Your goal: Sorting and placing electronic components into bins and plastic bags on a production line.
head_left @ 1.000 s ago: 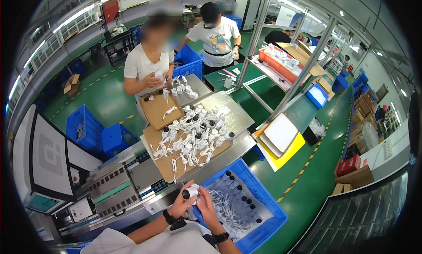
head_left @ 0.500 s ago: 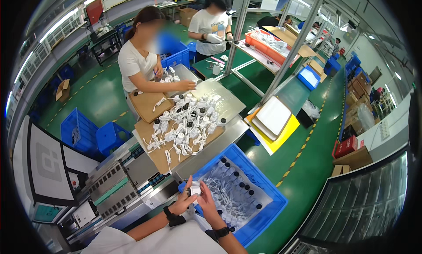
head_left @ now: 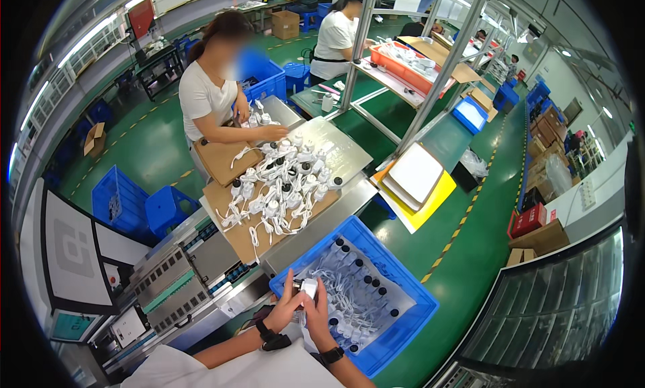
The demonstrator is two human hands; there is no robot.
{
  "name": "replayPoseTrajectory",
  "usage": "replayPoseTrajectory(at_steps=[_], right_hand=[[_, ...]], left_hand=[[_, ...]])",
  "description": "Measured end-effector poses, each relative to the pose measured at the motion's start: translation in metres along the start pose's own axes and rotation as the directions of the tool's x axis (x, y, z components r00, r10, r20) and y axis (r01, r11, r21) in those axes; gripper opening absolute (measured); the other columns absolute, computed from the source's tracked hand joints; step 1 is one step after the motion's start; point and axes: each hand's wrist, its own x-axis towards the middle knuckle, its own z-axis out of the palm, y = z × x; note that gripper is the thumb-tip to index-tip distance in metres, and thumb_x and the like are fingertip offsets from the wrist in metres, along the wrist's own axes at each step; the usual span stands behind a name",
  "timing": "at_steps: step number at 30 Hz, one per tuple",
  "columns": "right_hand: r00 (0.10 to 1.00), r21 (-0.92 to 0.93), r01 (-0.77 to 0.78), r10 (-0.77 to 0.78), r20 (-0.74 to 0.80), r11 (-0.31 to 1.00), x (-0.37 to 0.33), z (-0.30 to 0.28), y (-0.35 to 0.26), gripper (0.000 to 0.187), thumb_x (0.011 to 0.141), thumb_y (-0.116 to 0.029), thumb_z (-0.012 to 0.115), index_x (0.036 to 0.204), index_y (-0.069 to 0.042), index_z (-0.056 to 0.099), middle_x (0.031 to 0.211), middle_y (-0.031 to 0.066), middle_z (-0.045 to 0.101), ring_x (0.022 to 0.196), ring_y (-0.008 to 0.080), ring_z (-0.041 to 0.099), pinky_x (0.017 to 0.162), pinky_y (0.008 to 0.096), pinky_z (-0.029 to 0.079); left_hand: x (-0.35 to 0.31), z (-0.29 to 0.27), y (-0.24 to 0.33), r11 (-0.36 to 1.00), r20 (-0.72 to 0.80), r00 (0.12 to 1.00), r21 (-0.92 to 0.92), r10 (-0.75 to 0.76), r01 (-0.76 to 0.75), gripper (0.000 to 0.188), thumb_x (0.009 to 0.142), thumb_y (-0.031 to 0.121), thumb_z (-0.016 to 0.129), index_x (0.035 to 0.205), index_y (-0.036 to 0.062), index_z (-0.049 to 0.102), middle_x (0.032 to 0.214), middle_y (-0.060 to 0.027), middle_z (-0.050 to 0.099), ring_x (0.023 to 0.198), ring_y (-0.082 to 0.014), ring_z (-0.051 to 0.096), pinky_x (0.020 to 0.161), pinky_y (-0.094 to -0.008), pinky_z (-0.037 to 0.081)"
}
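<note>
Between my two hands, over the near left edge of a blue crate (head_left: 413, 333), is a white power adapter (head_left: 309, 287) with a dark part on its left side. My left hand (head_left: 283, 312) has its fingers closed on the adapter's left side. Pressed against the other side is my right hand (head_left: 318, 315), fingers close together. Inside the crate lie several similar adapters (head_left: 349, 314) with white cables and black ends, on a pale liner. A heap of white adapters and cables (head_left: 285, 186) rests on a cardboard sheet (head_left: 235, 243) beyond the crate.
Across the heap stands a co-worker (head_left: 213, 96), one hand at its far edge. Conveyor machinery (head_left: 171, 287) runs along the left. White and yellow sheets (head_left: 416, 180) lie right of the metal table (head_left: 336, 149). A metal frame post (head_left: 443, 72) rises behind.
The adapter has shifted slightly right and turned in my hands. The co-worker across the heap has drawn a hand back left. The person farther back has moved right and turned toward the orange bin.
</note>
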Motion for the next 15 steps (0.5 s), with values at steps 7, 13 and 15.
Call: replayPoseTrajectory(at_steps=[7, 13, 15], right_hand=[[0.889, 0.468, -0.43, 0.269, 0.371, 0.772, 0.003, -0.055, -0.014, 0.062, 0.097, -0.041, 0.057, 0.145, -0.005, 0.043, 0.129, 0.0116, 0.061, 0.111, 0.0243, 0.063, 0.094, 0.037, 0.051], [0.643, 0.377, -0.72, 0.358, 0.677, 0.582, -0.006, -0.058, -0.023, 0.064, 0.096, -0.057, 0.053, 0.137, -0.008, 0.052, 0.127, 0.0117, 0.063, 0.104, 0.026, 0.067, 0.081, 0.04, 0.057], [0.625, 0.405, -0.746, 0.346, 0.699, 0.529, -0.008, -0.061, -0.023, 0.063, 0.097, -0.056, 0.052, 0.139, -0.01, 0.051, 0.128, 0.0107, 0.063, 0.104, 0.0256, 0.067, 0.077, 0.0397, 0.058]], left_hand=[[-0.021, -0.003, 0.093, 0.554, 0.216, 0.937, 0.761, 0.275, -0.338, 0.08, 0.093, 0.032, 0.071, 0.157, 0.0127, 0.028, 0.148, -0.0177, 0.044, 0.132, -0.0273, 0.049, 0.109, -0.038, 0.04], [-0.011, -0.005, 0.088, 0.71, 0.577, 0.791, 0.47, 0.202, -0.524, 0.062, 0.089, 0.031, 0.073, 0.143, 0.0108, 0.051, 0.141, -0.0172, 0.05, 0.133, -0.0327, 0.048, 0.108, -0.0399, 0.04], [-0.006, -0.002, 0.076, 0.675, 0.558, 0.815, 0.543, 0.156, -0.5, 0.049, 0.091, 0.026, 0.068, 0.135, 0.0084, 0.055, 0.132, -0.0165, 0.054, 0.128, -0.0321, 0.05, 0.106, -0.0396, 0.041]])
